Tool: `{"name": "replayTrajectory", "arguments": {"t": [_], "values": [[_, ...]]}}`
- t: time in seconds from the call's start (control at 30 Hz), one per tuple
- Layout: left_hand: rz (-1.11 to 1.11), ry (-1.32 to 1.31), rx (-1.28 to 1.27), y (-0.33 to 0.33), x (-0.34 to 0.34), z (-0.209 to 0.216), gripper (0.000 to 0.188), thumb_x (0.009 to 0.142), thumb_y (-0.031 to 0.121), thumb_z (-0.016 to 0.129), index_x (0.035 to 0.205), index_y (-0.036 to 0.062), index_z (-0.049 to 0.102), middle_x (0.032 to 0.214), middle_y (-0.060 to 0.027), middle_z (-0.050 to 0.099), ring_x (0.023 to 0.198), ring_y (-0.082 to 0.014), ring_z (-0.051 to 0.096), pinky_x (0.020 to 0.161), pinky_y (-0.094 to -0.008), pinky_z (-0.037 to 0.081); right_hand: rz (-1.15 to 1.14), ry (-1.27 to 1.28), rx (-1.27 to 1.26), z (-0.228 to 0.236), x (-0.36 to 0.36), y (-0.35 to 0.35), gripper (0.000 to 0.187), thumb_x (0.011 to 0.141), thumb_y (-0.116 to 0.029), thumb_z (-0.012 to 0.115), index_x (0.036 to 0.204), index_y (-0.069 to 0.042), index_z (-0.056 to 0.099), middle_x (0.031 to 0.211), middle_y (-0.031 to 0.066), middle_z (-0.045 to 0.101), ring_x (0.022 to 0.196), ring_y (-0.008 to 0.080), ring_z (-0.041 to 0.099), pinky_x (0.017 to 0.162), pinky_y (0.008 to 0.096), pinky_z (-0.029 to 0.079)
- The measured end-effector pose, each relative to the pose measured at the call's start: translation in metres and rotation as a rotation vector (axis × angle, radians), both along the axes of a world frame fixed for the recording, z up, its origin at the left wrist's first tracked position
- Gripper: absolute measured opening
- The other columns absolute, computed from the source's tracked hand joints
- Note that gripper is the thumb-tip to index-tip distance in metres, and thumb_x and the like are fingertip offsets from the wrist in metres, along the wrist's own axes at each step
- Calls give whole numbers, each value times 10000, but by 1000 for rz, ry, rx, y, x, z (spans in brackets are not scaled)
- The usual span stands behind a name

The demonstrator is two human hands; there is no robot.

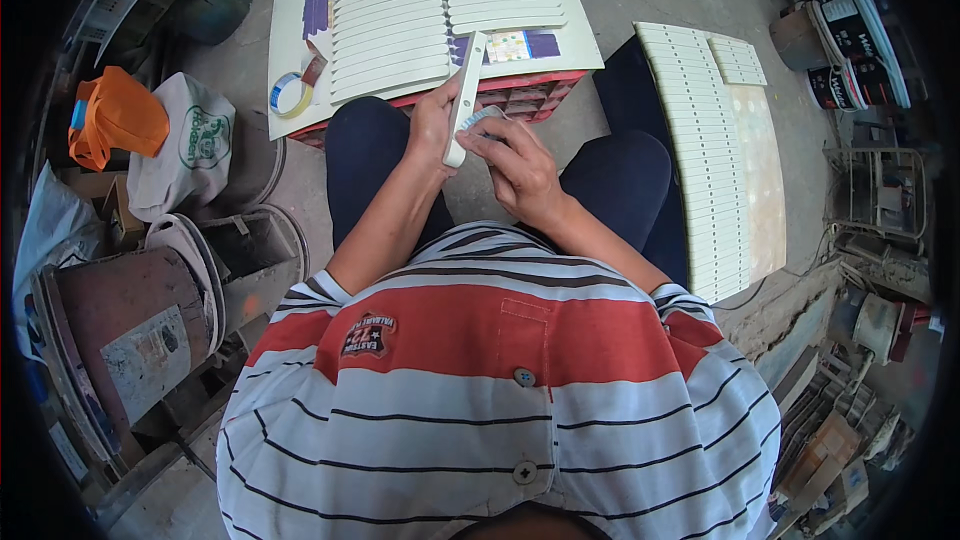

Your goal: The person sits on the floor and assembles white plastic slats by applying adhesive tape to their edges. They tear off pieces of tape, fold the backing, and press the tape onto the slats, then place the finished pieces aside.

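Observation:
My left hand (432,122) is closed around a narrow white strip with holes (469,85), held tilted above my knees. Close against the strip's near end is my right hand (522,168), its fingers pinching a small bluish-white ridged piece (483,117) whose kind I cannot make out. Beyond my hands, a pale board (585,45) carries two columns of similar white strips (390,35), laid side by side. A roll of tape (290,95) and a brown scrap (316,65) lie at the board's left corner.
A red plastic crate (535,95) supports the pale board. To my right, another board (758,170) bears a long row of strips with holes (695,155). An orange bag (120,118), a white sack (185,145) and bins (140,315) crowd the left; buckets (850,45) stand far right.

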State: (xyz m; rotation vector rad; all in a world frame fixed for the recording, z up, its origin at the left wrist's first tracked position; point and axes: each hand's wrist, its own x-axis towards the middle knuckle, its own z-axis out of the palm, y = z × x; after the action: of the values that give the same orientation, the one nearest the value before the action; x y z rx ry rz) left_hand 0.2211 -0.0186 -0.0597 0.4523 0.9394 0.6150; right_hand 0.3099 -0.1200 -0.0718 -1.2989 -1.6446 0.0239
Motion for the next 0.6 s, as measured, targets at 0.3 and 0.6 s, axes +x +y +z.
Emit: {"name": "replayTrajectory", "arguments": {"t": [0.3, 0.6], "values": [[-282, -92, 103, -12, -11, -7, 310, 960, 293, 352, 1051, 60, 535, 563, -36, 499, 359, -97, 407, 323, -205, 329, -198, 0, -15, -17, 29, 23, 473, 635, 128, 526, 1063, -48, 629, 983, 153, 571, 902, 342, 562, 793, 399, 459], [-374, -81, 159, -14, -12, -9, 420, 951, 279, 341, 1300, 61, 430, 568, -37, 483, 386, -86, 387, 351, -196, 326, -332, -20, -28, -27, 43, 31, 489, 652, 121, 519, 1094, -56, 628, 981, 167, 578, 898, 328, 573, 773, 376, 466]]}}
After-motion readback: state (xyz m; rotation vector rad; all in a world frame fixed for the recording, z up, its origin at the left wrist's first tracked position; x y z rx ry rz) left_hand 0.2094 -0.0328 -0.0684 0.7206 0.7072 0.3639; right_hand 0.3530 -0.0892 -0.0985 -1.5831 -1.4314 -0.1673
